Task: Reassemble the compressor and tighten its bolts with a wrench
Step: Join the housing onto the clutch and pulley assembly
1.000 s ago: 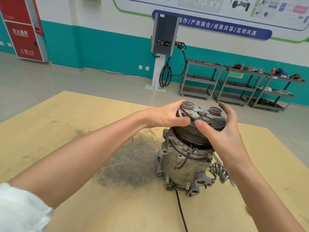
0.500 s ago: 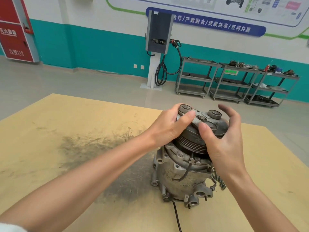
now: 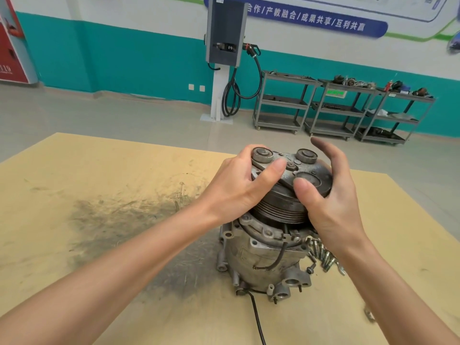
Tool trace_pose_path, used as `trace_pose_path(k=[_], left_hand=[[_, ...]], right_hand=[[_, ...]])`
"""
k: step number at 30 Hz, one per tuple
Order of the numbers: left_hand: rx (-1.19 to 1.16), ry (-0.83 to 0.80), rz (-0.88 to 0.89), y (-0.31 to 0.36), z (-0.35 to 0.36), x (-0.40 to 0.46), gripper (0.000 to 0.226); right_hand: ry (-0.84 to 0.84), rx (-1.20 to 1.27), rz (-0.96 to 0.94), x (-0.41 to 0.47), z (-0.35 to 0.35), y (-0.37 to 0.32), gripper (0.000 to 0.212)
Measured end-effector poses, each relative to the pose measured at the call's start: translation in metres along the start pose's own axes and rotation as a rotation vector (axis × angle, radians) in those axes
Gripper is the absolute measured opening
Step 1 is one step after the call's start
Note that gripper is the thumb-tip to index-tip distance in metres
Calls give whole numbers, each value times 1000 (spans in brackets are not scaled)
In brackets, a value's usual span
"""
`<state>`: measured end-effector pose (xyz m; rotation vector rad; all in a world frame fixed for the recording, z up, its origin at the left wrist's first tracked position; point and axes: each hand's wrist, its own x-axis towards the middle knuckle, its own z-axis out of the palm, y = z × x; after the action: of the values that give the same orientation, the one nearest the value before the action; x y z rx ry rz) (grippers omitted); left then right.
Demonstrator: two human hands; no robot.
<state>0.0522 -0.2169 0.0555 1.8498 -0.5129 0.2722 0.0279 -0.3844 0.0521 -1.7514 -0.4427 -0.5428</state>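
A grey metal compressor (image 3: 263, 255) stands upright on the wooden table (image 3: 99, 220), its grooved pulley and clutch plate (image 3: 291, 195) on top. My left hand (image 3: 239, 188) grips the pulley's left side, thumb laid across the clutch plate. My right hand (image 3: 326, 192) grips the right side, thumb on the plate, with the upper fingers lifted off the rim. Several loose bolts (image 3: 323, 255) lie on the table just right of the compressor, partly behind my right wrist. No wrench is visible.
A black cable (image 3: 257, 319) runs from the compressor's base toward the table's near edge. A dark greasy smear (image 3: 129, 220) covers the table left of the compressor. Beyond the table are a charging post (image 3: 224, 46) and grey metal shelf carts (image 3: 336, 108).
My left thumb has slid further across the clutch plate and the hand wraps lower on the pulley. My right fingers have lifted off the rim. The camera has moved closer.
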Motion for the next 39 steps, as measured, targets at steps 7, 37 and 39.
trace_pose_path(k=[7, 37, 39], left_hand=[[-71, -29, -32, 3, 0, 0, 68], [-199, -191, -45, 0, -4, 13, 68], [-201, -198, -45, -1, -4, 14, 68]], right_hand=[[65, -20, -7, -5, 6, -2, 77], [223, -121, 37, -13, 18, -8, 91], [221, -124, 45, -13, 17, -8, 93]])
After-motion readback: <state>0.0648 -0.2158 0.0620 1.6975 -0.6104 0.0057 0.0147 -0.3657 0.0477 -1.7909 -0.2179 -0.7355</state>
